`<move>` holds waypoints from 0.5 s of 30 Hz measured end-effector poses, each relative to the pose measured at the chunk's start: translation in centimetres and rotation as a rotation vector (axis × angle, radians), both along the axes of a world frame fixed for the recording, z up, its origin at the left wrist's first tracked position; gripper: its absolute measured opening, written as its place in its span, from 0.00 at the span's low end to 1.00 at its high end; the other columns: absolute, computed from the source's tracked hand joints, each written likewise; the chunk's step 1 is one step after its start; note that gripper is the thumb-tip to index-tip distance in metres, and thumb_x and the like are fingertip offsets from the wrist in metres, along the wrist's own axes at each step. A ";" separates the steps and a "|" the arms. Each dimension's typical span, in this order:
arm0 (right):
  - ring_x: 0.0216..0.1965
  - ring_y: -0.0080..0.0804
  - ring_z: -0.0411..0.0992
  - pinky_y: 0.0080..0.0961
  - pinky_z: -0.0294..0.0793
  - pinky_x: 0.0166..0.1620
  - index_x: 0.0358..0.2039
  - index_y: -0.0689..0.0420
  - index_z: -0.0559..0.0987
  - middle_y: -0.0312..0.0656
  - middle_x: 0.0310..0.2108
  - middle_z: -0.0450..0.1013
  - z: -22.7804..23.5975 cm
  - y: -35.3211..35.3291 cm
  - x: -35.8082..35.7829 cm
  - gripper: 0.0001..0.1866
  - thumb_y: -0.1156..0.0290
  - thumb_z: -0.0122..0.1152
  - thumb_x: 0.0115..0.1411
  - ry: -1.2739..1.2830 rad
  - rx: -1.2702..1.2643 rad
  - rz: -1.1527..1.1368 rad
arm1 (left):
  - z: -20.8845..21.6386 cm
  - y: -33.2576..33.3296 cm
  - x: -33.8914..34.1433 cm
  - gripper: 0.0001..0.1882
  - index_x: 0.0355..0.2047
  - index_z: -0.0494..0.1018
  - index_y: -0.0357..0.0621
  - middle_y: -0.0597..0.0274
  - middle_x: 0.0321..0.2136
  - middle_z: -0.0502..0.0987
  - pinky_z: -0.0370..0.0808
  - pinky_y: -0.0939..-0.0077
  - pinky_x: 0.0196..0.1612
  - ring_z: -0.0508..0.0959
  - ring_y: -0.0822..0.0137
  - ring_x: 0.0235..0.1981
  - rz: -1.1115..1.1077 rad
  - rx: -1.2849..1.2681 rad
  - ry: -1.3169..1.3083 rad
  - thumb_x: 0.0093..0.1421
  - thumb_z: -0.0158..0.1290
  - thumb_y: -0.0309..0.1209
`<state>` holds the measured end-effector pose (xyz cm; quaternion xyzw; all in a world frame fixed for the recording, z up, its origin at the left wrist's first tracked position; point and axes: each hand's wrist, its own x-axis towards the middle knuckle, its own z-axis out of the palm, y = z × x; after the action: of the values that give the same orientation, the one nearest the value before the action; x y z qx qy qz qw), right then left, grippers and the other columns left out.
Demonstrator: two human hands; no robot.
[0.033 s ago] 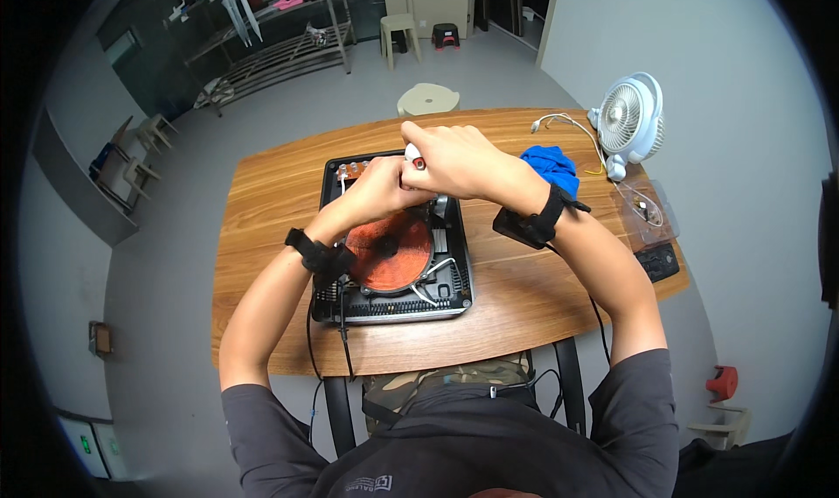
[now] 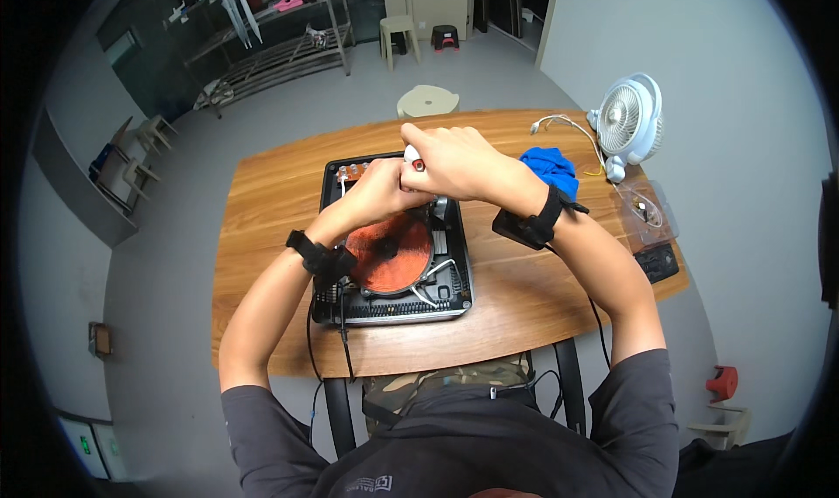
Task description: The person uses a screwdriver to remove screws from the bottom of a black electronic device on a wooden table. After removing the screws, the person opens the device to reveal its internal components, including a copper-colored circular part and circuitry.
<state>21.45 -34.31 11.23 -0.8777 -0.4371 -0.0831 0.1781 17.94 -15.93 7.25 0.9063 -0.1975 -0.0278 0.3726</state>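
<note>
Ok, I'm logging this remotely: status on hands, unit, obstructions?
Right hand round white-and-red handle. Left hand against right. Open black casing, orange coil below, casing partly hidden.

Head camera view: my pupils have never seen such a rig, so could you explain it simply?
There is no robot, just a person's bare hands. The wide camera sits on the person's head, looking down, so straight edges bend. On the wooden table lies an open black case with a round orange coil inside. Above it, the right hand curls its fingers around a white-and-red object. The left hand presses close; its grip is hidden. To the right are a blue cloth and a fan.
</note>
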 end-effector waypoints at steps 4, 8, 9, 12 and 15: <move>0.29 0.58 0.79 0.49 0.78 0.37 0.35 0.61 0.77 0.57 0.23 0.78 0.7 0.5 -0.8 0.29 0.42 0.51 0.68 -0.183 -0.114 -0.057 | -0.6 0.1 -0.1 0.14 0.38 0.79 0.35 0.52 0.32 0.84 0.78 0.67 0.40 0.84 0.64 0.34 -0.046 -0.101 -0.094 0.56 0.67 0.32; 0.28 0.58 0.79 0.49 0.77 0.35 0.37 0.59 0.76 0.56 0.23 0.78 0.1 1.2 -0.3 0.24 0.47 0.51 0.69 -0.195 -0.140 -0.103 | -2.6 -0.3 1.2 0.16 0.39 0.78 0.36 0.53 0.32 0.84 0.78 0.66 0.41 0.83 0.60 0.34 -0.027 -0.074 -0.132 0.55 0.68 0.32; 0.28 0.58 0.78 0.49 0.77 0.34 0.37 0.59 0.76 0.55 0.23 0.78 -0.2 1.2 -0.3 0.23 0.49 0.52 0.68 -0.178 -0.110 -0.088 | -2.9 0.0 1.3 0.16 0.38 0.78 0.35 0.53 0.32 0.84 0.78 0.66 0.41 0.83 0.59 0.34 -0.029 -0.069 -0.097 0.54 0.68 0.32; 0.29 0.58 0.78 0.51 0.76 0.33 0.38 0.58 0.74 0.52 0.25 0.78 -0.2 0.7 0.0 0.19 0.53 0.53 0.66 -0.161 -0.068 -0.033 | -1.9 0.0 1.1 0.16 0.37 0.78 0.35 0.53 0.32 0.83 0.78 0.65 0.41 0.83 0.58 0.34 -0.060 -0.059 -0.046 0.54 0.68 0.33; 0.30 0.59 0.77 0.52 0.75 0.33 0.39 0.58 0.73 0.50 0.27 0.77 -0.6 -0.2 0.3 0.17 0.55 0.55 0.65 -0.158 0.025 0.054 | -1.5 0.7 1.3 0.16 0.37 0.78 0.35 0.52 0.33 0.83 0.78 0.65 0.41 0.83 0.60 0.35 -0.089 -0.022 -0.043 0.54 0.68 0.33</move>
<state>21.74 -34.48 10.65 -0.8540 -0.4721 -0.1528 0.1562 19.20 -15.26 5.76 0.8928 -0.2458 -0.0227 0.3767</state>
